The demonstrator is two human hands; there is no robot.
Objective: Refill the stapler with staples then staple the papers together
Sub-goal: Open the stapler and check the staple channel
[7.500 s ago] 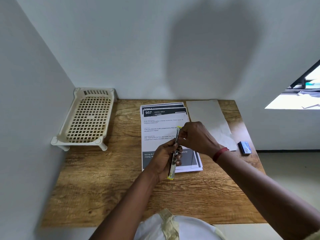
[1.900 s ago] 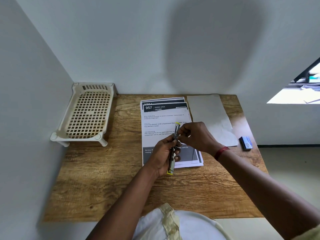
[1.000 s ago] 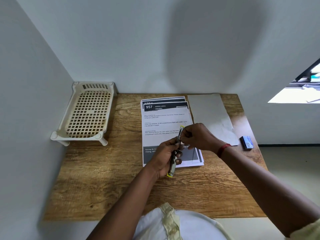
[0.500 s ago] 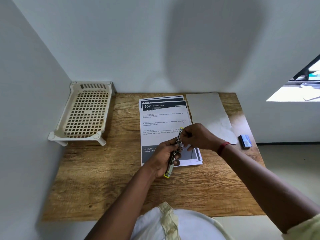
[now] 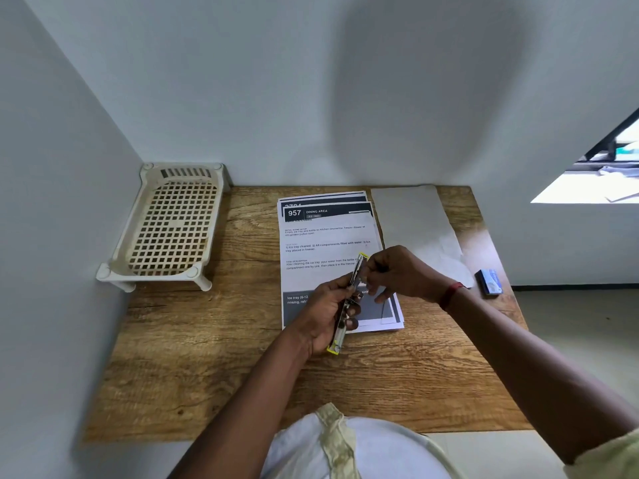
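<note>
At frame centre my left grip (image 5: 323, 316) wraps the slim yellow-edged metal stapler (image 5: 338, 342), right grip (image 5: 397, 271) pinching its upper end; a crooked staple strip could jam or spill.

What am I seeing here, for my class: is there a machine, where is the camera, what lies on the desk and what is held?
No machine: a person works with bare hands. The picture comes from a camera worn on the head, looking down at a wooden table. The left hand grips a slim stapler with yellow ends above a stack of printed papers; the right hand pinches its upper part. Right of the papers lies a grey sheet, farther right a small blue box, and at the far left a cream plastic rack.
</note>
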